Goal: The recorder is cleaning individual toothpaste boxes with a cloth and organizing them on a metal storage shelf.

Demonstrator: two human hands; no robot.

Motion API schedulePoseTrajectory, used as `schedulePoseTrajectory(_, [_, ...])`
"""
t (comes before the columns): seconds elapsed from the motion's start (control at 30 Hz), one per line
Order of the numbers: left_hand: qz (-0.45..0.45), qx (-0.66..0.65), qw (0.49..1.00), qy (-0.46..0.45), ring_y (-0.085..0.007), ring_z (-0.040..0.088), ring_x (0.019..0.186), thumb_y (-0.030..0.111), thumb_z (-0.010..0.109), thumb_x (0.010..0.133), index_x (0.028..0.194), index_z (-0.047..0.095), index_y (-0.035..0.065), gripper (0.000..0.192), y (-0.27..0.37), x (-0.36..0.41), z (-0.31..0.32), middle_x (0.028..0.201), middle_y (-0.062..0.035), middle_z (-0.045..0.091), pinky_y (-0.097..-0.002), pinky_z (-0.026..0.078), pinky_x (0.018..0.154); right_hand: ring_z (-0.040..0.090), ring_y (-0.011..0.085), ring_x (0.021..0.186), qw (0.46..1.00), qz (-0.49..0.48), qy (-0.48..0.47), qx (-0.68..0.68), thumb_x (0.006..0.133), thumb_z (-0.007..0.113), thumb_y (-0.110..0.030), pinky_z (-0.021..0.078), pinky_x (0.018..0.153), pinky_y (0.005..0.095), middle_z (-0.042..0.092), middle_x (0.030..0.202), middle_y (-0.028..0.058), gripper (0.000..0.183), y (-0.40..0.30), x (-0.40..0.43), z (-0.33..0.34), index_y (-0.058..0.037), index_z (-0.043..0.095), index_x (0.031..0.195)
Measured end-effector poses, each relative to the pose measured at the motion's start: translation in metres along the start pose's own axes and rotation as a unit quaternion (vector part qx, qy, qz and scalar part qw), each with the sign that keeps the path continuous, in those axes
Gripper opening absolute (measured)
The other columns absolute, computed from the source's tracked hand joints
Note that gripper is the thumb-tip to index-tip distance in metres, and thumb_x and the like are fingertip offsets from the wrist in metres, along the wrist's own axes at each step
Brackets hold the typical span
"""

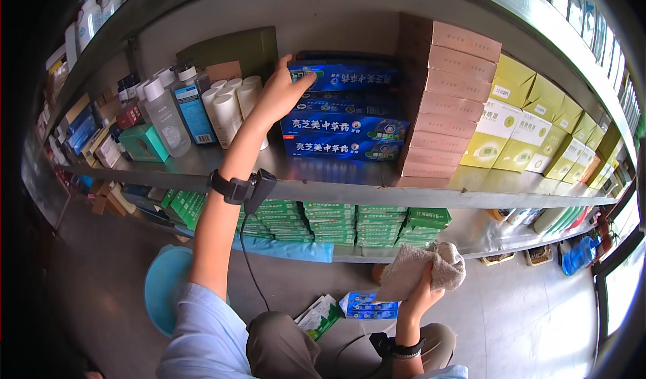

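My left hand [287,87] reaches onto the metal shelf and touches the left end of the upper blue toothpaste box [353,76], thumb on its front; whether the fingers grip it I cannot tell. Beneath it lie more blue toothpaste boxes [343,137] in a stack. White cylindrical bottles [227,111] stand just left of the hand. Lower right, in front of the shelves, my right hand [423,296] holds a bunched grey-beige cloth [421,273]. Each wrist wears a black strap with a small device.
A tall stack of pink boxes [449,106] borders the toothpaste on the right, beside yellow-green boxes [520,121]. Clear bottles [166,116] stand left. Green boxes [328,222] fill the lower shelf. On the floor are a light-blue basin [164,290] and blue packs [371,306]. A black cable hangs near my left arm.
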State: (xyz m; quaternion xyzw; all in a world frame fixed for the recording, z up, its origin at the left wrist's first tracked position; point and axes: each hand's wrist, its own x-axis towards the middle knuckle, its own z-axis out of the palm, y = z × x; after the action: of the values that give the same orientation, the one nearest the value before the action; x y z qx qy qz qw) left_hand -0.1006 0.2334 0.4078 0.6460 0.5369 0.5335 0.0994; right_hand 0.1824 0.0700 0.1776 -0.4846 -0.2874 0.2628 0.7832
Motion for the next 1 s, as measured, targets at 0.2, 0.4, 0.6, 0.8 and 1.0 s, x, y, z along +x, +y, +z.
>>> schedulePoseTrajectory(0.2, [-0.002, -0.008, 0.999, -0.037, -0.0220, 0.045, 0.109, 0.034, 0.058, 0.081, 0.129, 0.025, -0.0055, 0.070, -0.011, 0.013, 0.002, 0.118, -0.0197, 0.047, -0.0277, 0.035, 0.091, 0.055, 0.0136, 0.079, 1.000, 0.017, -0.001, 0.023, 0.082, 0.057, -0.014, 0.0450, 0.072, 0.0266, 0.058, 0.092, 0.0080, 0.026, -0.005, -0.001, -0.002, 0.0048, 0.054, 0.100])
schedulePoseTrajectory(0.4, [0.028, -0.048, 0.997, -0.045, -0.0186, 0.050, 0.100, 0.029, 0.058, 0.081, 0.120, 0.039, -0.0051, 0.055, -0.013, 0.020, 0.004, 0.109, -0.0151, 0.053, -0.0268, 0.038, 0.086, 0.055, 0.0134, 0.079, 1.000, 0.016, -0.006, 0.019, 0.082, 0.057, -0.014, 0.0451, 0.072, 0.0267, 0.058, 0.092, 0.0078, 0.027, -0.004, 0.001, -0.005, 0.0050, 0.054, 0.100])
schedulePoseTrajectory(0.6, [-0.037, -0.091, 0.993, -0.071, -0.0154, 0.056, 0.085, 0.013, 0.063, 0.075, 0.101, 0.052, -0.0045, 0.033, -0.021, 0.016, -0.002, 0.094, -0.0106, 0.060, -0.0265, 0.043, 0.076, 0.055, 0.0133, 0.080, 0.999, 0.027, -0.032, 0.011, 0.081, 0.058, -0.013, 0.0456, 0.071, 0.0262, 0.058, 0.092, 0.0079, 0.027, 0.001, 0.000, -0.008, 0.0053, 0.054, 0.101])
schedulePoseTrajectory(0.8, [0.066, -0.192, 0.979, 0.021, -0.0153, 0.057, 0.085, 0.005, 0.067, 0.071, 0.100, 0.051, -0.0046, 0.034, -0.015, 0.008, -0.008, 0.091, -0.0099, 0.059, -0.0263, 0.045, 0.075, 0.055, 0.0131, 0.080, 0.998, 0.039, -0.038, 0.021, 0.081, 0.058, -0.013, 0.0454, 0.071, 0.0259, 0.058, 0.093, 0.0076, 0.027, -0.001, -0.004, -0.006, 0.0054, 0.054, 0.101])
schedulePoseTrajectory(1.0, [0.203, -0.201, 0.954, 0.093, -0.0155, 0.056, 0.087, 0.006, 0.068, 0.072, 0.113, 0.043, -0.0022, 0.049, 0.032, 0.005, -0.014, 0.101, -0.0136, 0.053, -0.0250, 0.046, 0.076, 0.054, 0.0129, 0.080, 0.997, 0.047, -0.041, 0.045, 0.081, 0.058, -0.013, 0.0450, 0.071, 0.0259, 0.058, 0.093, 0.0073, 0.027, -0.003, -0.007, -0.003, 0.0051, 0.054, 0.101])
